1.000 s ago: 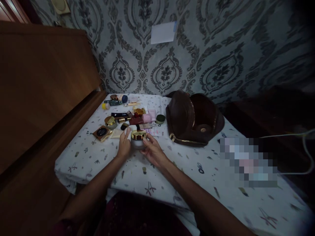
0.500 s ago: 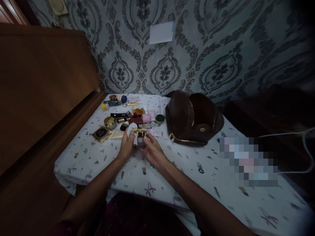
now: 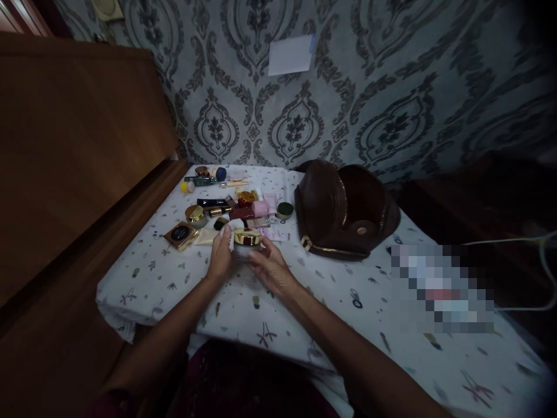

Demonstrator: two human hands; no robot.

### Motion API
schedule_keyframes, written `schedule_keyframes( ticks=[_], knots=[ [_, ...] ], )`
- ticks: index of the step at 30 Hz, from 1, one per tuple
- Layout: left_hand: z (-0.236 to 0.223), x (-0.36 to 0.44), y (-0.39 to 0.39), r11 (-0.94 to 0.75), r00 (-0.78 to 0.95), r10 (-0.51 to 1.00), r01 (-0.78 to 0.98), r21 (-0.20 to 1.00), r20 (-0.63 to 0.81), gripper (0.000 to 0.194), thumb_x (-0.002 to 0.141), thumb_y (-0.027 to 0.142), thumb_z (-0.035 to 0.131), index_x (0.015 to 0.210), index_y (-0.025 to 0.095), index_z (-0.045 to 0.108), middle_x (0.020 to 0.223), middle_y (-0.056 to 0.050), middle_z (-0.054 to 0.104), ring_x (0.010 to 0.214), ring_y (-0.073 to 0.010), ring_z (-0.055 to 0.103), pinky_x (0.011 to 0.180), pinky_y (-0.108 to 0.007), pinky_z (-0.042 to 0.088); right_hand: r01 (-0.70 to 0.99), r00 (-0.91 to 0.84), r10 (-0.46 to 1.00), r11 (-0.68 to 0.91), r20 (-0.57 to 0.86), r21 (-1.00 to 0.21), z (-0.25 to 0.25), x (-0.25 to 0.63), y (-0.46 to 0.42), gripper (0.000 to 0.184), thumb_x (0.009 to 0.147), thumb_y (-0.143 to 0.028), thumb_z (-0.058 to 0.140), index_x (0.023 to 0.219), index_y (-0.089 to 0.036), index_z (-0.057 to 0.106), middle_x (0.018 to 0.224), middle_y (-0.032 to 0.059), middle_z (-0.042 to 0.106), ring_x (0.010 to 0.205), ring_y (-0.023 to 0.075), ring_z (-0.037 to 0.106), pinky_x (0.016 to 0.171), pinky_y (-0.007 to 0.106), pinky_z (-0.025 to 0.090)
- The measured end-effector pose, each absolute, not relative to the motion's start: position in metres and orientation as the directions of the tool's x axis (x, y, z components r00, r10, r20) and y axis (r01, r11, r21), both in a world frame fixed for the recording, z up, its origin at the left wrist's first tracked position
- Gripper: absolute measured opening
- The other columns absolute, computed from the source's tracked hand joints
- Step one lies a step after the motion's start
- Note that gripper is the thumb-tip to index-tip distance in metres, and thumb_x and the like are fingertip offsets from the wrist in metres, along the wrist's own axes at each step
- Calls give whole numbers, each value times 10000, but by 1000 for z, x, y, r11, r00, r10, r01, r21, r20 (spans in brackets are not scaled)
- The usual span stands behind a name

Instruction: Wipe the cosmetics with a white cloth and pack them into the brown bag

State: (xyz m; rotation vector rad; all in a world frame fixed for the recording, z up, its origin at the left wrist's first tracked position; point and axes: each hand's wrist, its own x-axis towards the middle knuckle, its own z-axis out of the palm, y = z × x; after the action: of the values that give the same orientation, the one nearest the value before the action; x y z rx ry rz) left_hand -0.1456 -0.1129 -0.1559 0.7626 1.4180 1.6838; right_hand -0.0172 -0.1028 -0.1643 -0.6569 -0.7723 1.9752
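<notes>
A frosted white cream jar with a gold lid (image 3: 246, 242) is held between both hands just above the table. My left hand (image 3: 220, 259) grips its left side, with a bit of white cloth or pad showing above the fingers. My right hand (image 3: 270, 267) closes round the jar's right side and base. Behind the jar lie several cosmetics (image 3: 226, 204): tubes, small pots, a pink jar and a square compact (image 3: 180, 234).
A brown leather bag (image 3: 343, 210) lies open to the right of the cosmetics. The table wears a white patterned cloth (image 3: 243, 307). A wooden headboard (image 3: 78, 145) runs along the left. A white cable (image 3: 522, 241) crosses the right side.
The jar was tilted half a second ago and now stands upright again between the hands. Both hands stay in nearly the same place.
</notes>
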Motion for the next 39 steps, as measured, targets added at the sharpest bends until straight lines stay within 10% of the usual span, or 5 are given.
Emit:
schedule_keyframes(
  ticks=[11,18,22,30,39],
  knots=[
    [-150,-137,-118,-128,-258,966,-396,909,24,652,722,724,709,1036,152,706,997,-103,785,1034,-288,719,920,-380,562,-537,-600,762,-608,-242,-584,-167,-14,-99,498,706,-616,812,1012,-246,681,889,-1,770,663,143,663,549,230,524],
    [-156,-137,-116,-142,-164,983,-389,910,83,757,663,770,722,1111,160,689,1032,-115,775,1086,-313,703,915,-403,574,-460,-615,764,-549,-196,-698,-170,-15,-95,617,729,-768,685,1071,-256,656,883,24,760,704,185,681,521,262,509],
    [-158,-143,-117,-100,-202,979,-335,937,32,703,726,763,674,1058,144,696,939,-101,776,960,-296,729,859,-403,586,-422,-632,774,-362,-16,-831,-166,-14,-98,706,594,-558,895,1166,-249,619,1048,25,733,867,190,681,688,278,541],
    [-164,-156,-143,-191,1,981,109,976,192,505,918,622,546,1097,171,683,959,-68,720,859,-224,654,804,-331,528,76,-580,810,161,88,-984,-172,22,-114,632,616,-292,888,1153,-223,563,1092,51,654,1055,266,610,946,418,474],
    [-142,-147,-149,-366,231,928,700,613,291,379,1020,477,378,880,191,583,901,-47,520,873,-220,523,806,-363,450,172,-518,810,413,275,-894,-190,33,-116,665,539,-350,930,1133,-232,653,1088,83,655,1041,294,581,923,459,470]
  ],
)
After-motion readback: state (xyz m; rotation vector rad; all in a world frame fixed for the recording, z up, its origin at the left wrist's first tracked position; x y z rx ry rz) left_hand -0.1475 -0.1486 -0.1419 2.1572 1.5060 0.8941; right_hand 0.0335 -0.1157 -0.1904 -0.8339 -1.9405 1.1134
